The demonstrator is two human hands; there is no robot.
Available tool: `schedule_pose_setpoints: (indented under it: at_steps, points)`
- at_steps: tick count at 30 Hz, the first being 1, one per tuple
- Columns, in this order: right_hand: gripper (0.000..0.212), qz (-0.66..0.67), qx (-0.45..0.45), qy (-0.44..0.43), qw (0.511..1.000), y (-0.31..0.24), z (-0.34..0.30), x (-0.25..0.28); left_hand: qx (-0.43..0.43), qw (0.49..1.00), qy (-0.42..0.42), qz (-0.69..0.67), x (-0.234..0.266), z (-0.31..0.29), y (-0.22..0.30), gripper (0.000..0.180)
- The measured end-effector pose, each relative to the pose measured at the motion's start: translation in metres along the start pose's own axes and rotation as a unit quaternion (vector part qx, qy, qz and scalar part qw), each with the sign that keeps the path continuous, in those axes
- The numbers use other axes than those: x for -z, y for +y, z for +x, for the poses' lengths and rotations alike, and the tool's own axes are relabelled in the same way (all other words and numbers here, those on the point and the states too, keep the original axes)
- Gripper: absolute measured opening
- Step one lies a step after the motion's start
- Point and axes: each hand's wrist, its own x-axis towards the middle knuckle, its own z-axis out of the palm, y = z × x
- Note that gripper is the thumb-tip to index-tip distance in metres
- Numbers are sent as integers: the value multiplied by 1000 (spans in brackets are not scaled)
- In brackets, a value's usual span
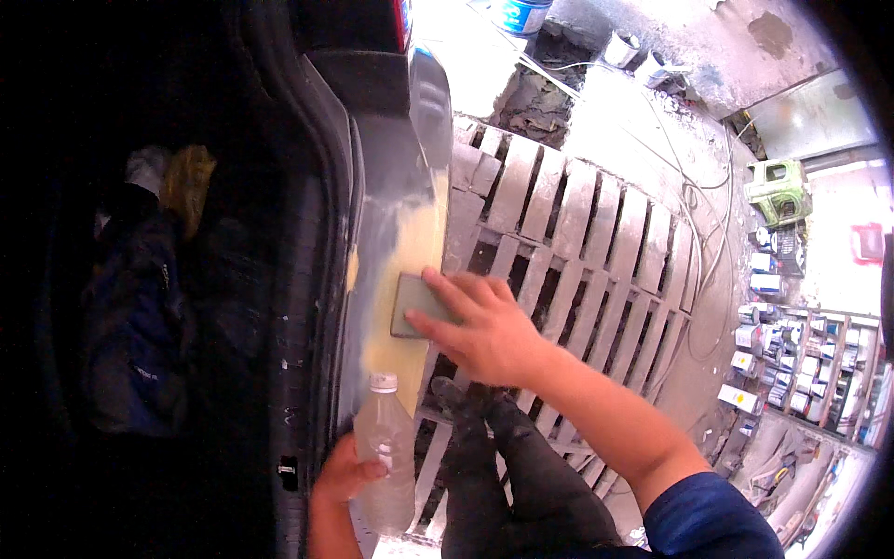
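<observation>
My right hand [489, 331] presses a flat, square grey-green sanding pad [410, 303] against a car's rear bumper, fingers spread over its right side. Beneath and around the pad is a patch of yellow body filler [417, 233], with bare grey bumper [380, 158] beyond it. My left hand [346, 473] grips a clear plastic bottle [385, 447] with a white cap, held upright just nearer than the pad. The bottle hides part of the filler's near end. Part of the left fingers is behind the bottle.
On the left the car's boot [223, 354] is open and dark, with a dark blue bag [140, 345] inside. I stand on a slatted wooden pallet [568, 233]. Cables [712, 242] lie on the floor; a green plastic stool [780, 191] and shelved cans [810, 373] are right.
</observation>
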Motion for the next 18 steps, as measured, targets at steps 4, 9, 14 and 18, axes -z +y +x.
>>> schedule_pose_setpoints:
  at_steps: [4, 9, 14, 18]
  points:
    - [55, -55, -43, 27, 997, 45, 57, 25, -11, 1000, -19, 5, 1, 2, 2, 76]
    - [55, -18, -8, -7, 1000, -16, -3, -2, -12, 999, -29, -25, 3, 3, -2, 77]
    - [55, -59, -53, -3, 997, 4, 29, 10, -8, 1000, -14, 4, 5, 2, -2, 79]
    - [57, -84, -82, 31, 993, 16, 48, 8, -2, 1000, -6, -1, 5, 2, -6, 79]
